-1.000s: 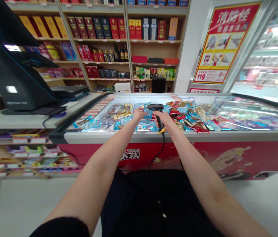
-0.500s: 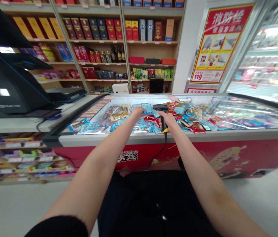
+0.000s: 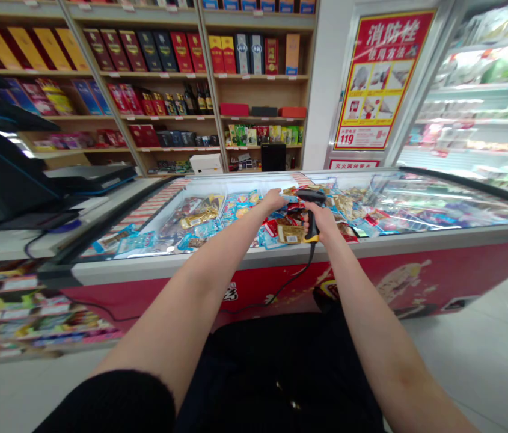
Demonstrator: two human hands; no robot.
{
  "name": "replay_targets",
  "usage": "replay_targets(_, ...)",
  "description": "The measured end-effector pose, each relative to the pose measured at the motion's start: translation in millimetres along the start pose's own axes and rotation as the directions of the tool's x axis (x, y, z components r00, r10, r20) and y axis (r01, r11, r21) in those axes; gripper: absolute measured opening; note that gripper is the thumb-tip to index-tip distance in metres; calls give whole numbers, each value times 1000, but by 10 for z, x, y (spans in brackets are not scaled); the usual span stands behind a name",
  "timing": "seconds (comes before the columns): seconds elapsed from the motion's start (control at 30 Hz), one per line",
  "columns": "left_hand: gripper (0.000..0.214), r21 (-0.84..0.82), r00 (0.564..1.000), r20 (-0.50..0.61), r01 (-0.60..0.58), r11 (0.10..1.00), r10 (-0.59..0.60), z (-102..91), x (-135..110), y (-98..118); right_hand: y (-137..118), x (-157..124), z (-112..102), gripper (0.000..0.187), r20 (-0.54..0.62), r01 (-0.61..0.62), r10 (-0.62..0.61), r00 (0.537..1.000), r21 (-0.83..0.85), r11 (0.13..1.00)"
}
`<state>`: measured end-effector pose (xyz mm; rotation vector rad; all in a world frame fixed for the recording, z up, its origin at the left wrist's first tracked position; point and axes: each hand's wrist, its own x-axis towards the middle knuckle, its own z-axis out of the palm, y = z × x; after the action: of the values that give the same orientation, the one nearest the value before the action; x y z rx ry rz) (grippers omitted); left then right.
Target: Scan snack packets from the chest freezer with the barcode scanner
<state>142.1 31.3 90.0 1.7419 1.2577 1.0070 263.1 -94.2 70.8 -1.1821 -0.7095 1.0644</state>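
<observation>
My right hand (image 3: 321, 220) is wrapped around the handle of a black and yellow barcode scanner (image 3: 311, 196), whose head points left over the ice cream packets. A black cord hangs from the handle's base down the freezer front. Just left of the scanner, my left hand (image 3: 273, 199) reaches in among blue and red packets; its fingers are mostly hidden, and whether they grip one is unclear. Below and between the hands lies a gold packet (image 3: 291, 234) with a white barcode label. All these packets lie in a chest freezer (image 3: 254, 259) with a red front.
A dark checkout terminal (image 3: 5, 162) stands on the white counter (image 3: 46, 240) at left. Blue packets (image 3: 134, 242) lie on the freezer's left glass. Behind are shelves of boxes and bottles (image 3: 199, 99). A lit display fridge (image 3: 483, 114) stands at right.
The view has turned to the right and come nearer the freezer. Both hands have moved rightward over the packets, the scanner with them. The gold packet with the barcode label now shows.
</observation>
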Motion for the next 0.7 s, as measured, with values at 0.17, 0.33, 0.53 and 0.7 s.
replay_targets(0.17,39,436,992,72,-129,891,108,27,-72,-83,58,-17,9,28,33,-17,18,999,-15,1000)
replay_targets(0.33,40,489,991,60,-132,862,118,-117,-61,-174,73,-70,114,30,60,-44,47,997,-44,998)
replay_targets(0.53,40,645,1000,-18,9,764,3,-564,-41,-451,121,-148,320,31,115,-47,54,992,-65,997)
replay_targets(0.7,38,746,993,-96,121,655,-74,-1166,-68,-806,235,-181,538,35,147,-33,53,988,-135,990)
